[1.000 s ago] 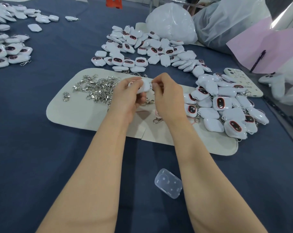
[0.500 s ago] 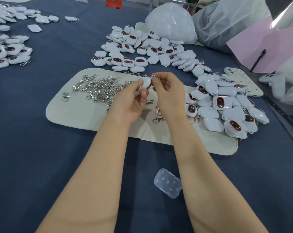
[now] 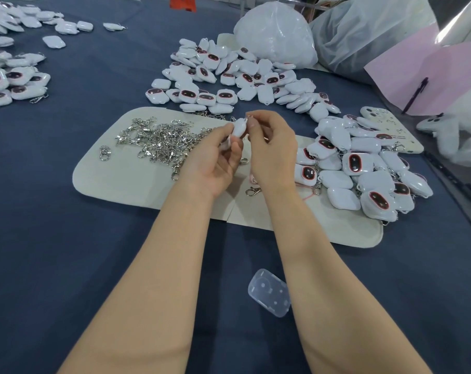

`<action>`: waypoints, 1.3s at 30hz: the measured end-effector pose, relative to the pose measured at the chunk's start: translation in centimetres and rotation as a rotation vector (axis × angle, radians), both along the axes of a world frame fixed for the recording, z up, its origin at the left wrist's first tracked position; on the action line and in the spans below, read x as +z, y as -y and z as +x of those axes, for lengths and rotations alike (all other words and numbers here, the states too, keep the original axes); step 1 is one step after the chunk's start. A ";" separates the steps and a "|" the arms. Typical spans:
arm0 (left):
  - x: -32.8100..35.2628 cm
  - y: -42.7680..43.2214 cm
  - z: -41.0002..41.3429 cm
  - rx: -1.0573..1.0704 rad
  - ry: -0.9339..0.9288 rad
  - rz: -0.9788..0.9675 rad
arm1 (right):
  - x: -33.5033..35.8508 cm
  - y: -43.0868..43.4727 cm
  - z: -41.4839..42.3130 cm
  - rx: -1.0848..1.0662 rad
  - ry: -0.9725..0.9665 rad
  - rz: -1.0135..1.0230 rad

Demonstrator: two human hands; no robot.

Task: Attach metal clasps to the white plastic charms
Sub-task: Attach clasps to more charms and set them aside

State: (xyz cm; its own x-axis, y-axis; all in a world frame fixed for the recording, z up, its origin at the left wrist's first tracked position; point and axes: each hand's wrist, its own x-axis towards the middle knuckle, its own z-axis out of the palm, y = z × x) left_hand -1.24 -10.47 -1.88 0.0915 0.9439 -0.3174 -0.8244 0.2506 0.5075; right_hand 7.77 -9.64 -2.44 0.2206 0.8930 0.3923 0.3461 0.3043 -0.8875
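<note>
Over the beige mat (image 3: 137,182), my left hand (image 3: 212,160) pinches a white plastic charm (image 3: 239,128) between thumb and fingertips. My right hand (image 3: 272,149) meets it from the right, its thumb and forefinger pinching a small metal clasp (image 3: 250,116) at the charm's top edge. A heap of loose metal clasps (image 3: 164,141) lies on the mat to the left of my hands. One loose clasp (image 3: 252,190) lies on the mat under my right wrist. Charms with clasps on them are piled at the right (image 3: 363,168); a pile of more charms (image 3: 229,76) lies beyond the mat.
A clear plastic lid (image 3: 269,292) lies on the blue cloth between my forearms. More charms (image 3: 10,79) lie at the far left. A white plastic bag (image 3: 277,36) and a pink sheet with a pen (image 3: 415,94) sit at the back right. A phone case (image 3: 390,128) lies right of the mat.
My left hand has turned palm-up, tilting the charm more upright. My right fingers have shifted from the charm's side to its top edge.
</note>
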 end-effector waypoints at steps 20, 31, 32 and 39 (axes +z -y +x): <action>0.0 -0.3 0.3 -0.027 -0.148 0.011 | 1.0 0.4 0.8 -0.004 0.036 0.081; -0.4 0.0 0.4 0.395 -1.051 0.323 | 0.0 0.0 1.3 0.051 0.340 0.014; -0.5 -0.1 0.4 0.396 -1.023 0.307 | 0.0 0.0 1.2 0.050 0.302 -0.001; -0.6 -0.7 0.4 0.309 -0.517 0.100 | 0.0 -0.2 0.8 0.120 0.105 -0.100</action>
